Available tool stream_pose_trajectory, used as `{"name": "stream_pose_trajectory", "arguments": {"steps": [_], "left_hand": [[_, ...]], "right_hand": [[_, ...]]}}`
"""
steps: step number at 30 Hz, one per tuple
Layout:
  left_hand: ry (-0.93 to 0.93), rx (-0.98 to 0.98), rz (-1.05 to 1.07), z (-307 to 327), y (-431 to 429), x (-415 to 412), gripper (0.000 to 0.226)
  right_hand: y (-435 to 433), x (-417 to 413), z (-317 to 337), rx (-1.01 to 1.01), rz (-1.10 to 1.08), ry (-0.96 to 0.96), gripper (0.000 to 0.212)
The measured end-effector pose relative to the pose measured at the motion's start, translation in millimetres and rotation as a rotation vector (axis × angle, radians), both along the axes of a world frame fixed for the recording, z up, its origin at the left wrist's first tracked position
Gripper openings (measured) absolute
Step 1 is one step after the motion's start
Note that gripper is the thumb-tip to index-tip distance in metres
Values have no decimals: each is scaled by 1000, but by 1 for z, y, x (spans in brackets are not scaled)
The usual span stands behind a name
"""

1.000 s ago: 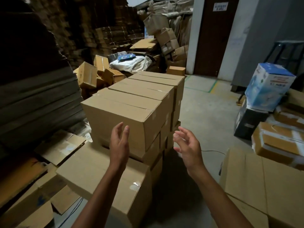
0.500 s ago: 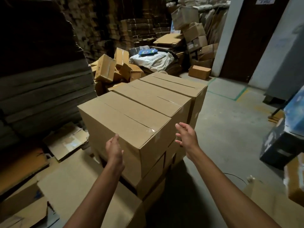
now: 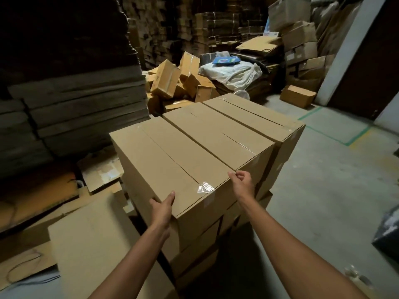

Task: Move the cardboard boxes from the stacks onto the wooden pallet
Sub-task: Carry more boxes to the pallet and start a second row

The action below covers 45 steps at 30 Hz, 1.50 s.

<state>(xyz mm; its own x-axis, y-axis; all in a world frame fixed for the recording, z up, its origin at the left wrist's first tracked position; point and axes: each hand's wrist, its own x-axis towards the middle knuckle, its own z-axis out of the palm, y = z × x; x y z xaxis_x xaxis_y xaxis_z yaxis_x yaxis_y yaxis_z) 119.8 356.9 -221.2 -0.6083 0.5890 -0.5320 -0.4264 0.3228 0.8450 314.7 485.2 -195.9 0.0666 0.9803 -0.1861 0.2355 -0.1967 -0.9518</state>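
Grips closed on the nearest taped brown cardboard box (image 3: pixel 177 162), left hand (image 3: pixel 163 209) at seven o'clock, right hand (image 3: pixel 243 184) at four; apparently unlifted, pallet unseen.

Tan cardboard boxes (image 3: pixel 172 160), clear tape (image 3: pixel 205 187), blue packet (image 3: pixel 225 60) on white sheet (image 3: pixel 233 75) at 1 o'clock, green line (image 3: pixel 358 137) on grey floor (image 3: pixel 323 201) at 3 o'clock

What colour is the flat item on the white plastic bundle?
The flat item is blue; head view.
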Motion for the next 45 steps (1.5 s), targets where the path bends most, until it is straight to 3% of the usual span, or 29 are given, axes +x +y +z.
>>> {"name": "stream_pose_trajectory", "arguments": {"steps": [7,14,21,24,27,33,38,45], "left_hand": [[-135,112,152,-10,-16,-10,84],[-230,155,219,-9,-30,-32,82],[-132,194,93,54,-35,-69,37],[-143,220,56,74,-48,-84,36],[-117,261,5,89,-69,-96,33],[2,383,-107,110,-119,-136,33],[99,474,-262,135,-162,-177,37],[102,583,-483,167,-202,-194,41]], "right_hand": [[6,-13,-3,-22,89,-5,32],[13,-42,4,-128,181,-23,48],[-10,-61,28,-133,258,-81,63],[-29,-71,43,-81,261,-41,49],[-55,-80,57,-61,244,-2,18],[-125,-109,83,71,115,89,23],[-204,-132,116,174,-8,165,5],[-307,-122,161,207,-145,210,38]]}}
